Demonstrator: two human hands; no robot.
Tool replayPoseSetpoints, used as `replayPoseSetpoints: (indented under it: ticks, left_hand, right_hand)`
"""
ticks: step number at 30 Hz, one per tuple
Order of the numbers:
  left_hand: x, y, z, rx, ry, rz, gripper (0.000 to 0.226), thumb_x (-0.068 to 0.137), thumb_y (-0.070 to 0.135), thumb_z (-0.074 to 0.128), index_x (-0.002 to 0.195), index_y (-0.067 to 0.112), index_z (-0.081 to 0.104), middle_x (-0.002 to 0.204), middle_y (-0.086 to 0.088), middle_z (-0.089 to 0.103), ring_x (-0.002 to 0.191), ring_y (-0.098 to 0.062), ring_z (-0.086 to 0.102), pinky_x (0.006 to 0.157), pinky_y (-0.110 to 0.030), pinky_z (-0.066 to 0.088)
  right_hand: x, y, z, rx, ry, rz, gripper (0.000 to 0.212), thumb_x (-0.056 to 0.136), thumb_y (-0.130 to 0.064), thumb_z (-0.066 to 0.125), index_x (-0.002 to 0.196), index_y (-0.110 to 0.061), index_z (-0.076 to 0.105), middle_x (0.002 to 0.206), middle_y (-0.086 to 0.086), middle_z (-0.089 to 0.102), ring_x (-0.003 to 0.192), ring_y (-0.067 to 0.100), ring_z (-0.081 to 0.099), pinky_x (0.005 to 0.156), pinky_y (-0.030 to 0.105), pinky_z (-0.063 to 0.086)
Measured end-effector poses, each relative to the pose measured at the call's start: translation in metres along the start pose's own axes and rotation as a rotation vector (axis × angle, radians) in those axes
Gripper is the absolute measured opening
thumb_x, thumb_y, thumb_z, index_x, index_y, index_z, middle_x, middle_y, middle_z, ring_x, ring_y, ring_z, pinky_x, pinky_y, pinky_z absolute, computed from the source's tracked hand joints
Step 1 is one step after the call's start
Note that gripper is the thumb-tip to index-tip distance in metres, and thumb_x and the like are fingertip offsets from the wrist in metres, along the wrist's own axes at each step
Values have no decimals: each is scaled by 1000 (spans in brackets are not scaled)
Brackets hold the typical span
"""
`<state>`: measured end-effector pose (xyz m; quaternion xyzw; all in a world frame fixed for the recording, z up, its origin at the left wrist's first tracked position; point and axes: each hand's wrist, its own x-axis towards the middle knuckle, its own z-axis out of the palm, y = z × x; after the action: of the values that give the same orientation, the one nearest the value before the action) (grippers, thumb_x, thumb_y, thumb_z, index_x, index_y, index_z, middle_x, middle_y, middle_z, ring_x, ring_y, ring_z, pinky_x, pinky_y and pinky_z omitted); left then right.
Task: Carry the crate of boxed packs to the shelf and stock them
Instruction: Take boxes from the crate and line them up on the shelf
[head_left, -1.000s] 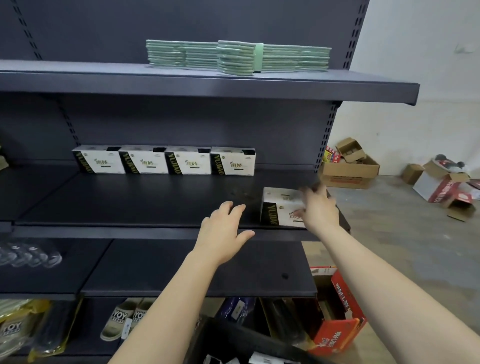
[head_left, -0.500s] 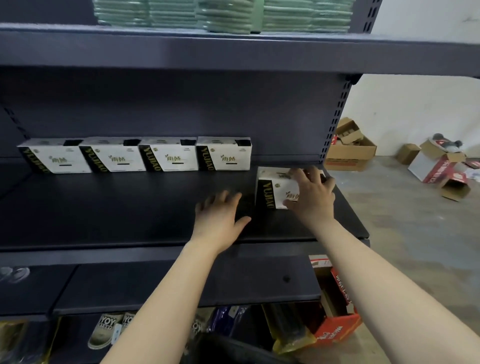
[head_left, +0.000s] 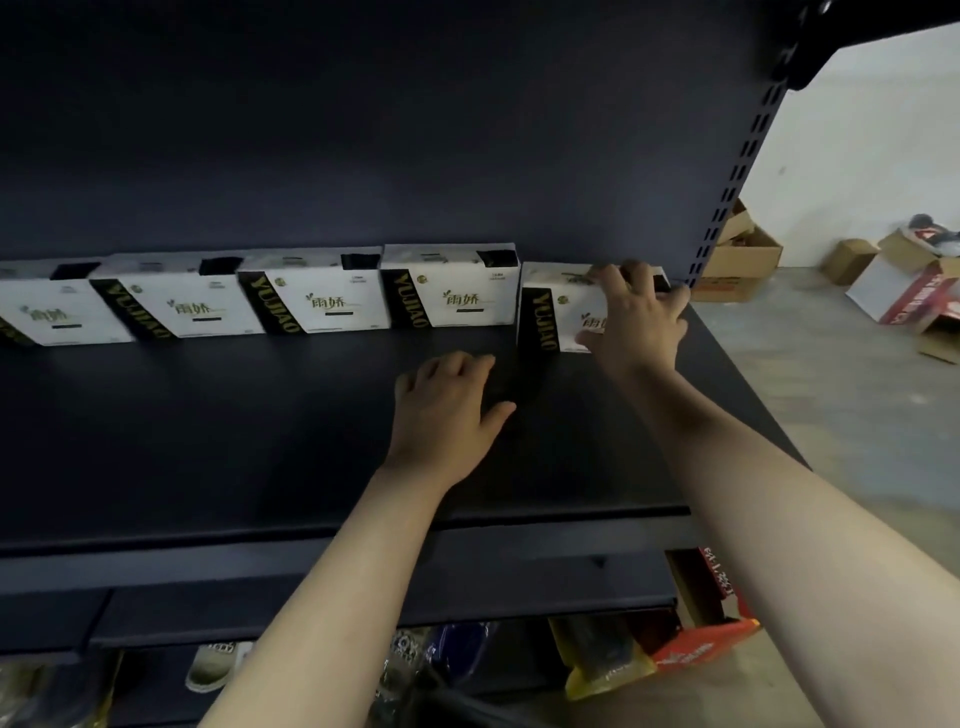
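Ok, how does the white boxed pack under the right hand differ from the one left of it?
The right hand grips the rightmost white boxed pack, fingers over its top; the white boxed pack left of it stands untouched. The gripped pack sits slightly nearer the front edge of the dark shelf than its neighbour. Both stand upright, with black YUJIAO bands.

Dim under the dark shelf (head_left: 260, 441); daylight brightens the floor (head_left: 857, 415) at right. Motion blur softens everything, and wide-angle distortion bends the edges.
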<state>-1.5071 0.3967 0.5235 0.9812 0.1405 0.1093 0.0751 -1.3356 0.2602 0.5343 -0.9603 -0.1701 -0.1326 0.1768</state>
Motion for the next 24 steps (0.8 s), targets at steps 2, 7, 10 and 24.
replayPoseSetpoints:
  ticks: [2,7,10,24]
  left_hand:
    - [4,-3,4,-11,4,0,58,96,53,44,147,25,35,146,1,41,135,-22,37,106,-43,31]
    - [8,-13,13,-16,21,-6,57,96,52,45,146,25,37,144,2,42,134,-21,38,106,-41,31]
    - [11,-18,16,-14,29,-9,57,96,52,45,146,26,37,143,2,43,134,-20,38,107,-41,30]
    - [5,-32,20,-12,50,-22,56,96,52,43,146,25,39,143,2,44,133,-20,40,107,-39,29]
  right_hand:
    - [9,-1,5,-2,2,0,65,80,-26,78,132,-34,39,146,-2,30,128,49,25,90,57,41]
    - [25,-3,15,-1,32,-19,64,78,-25,78,129,-36,40,144,-5,32,128,48,25,88,56,38]
    - [33,-4,19,-18,33,-24,64,79,-24,77,130,-36,39,145,-6,31,129,48,23,88,57,38]
    - [41,-8,30,-74,24,-24,71,87,-24,71,142,-33,27,153,-4,22,137,49,13,94,58,43]
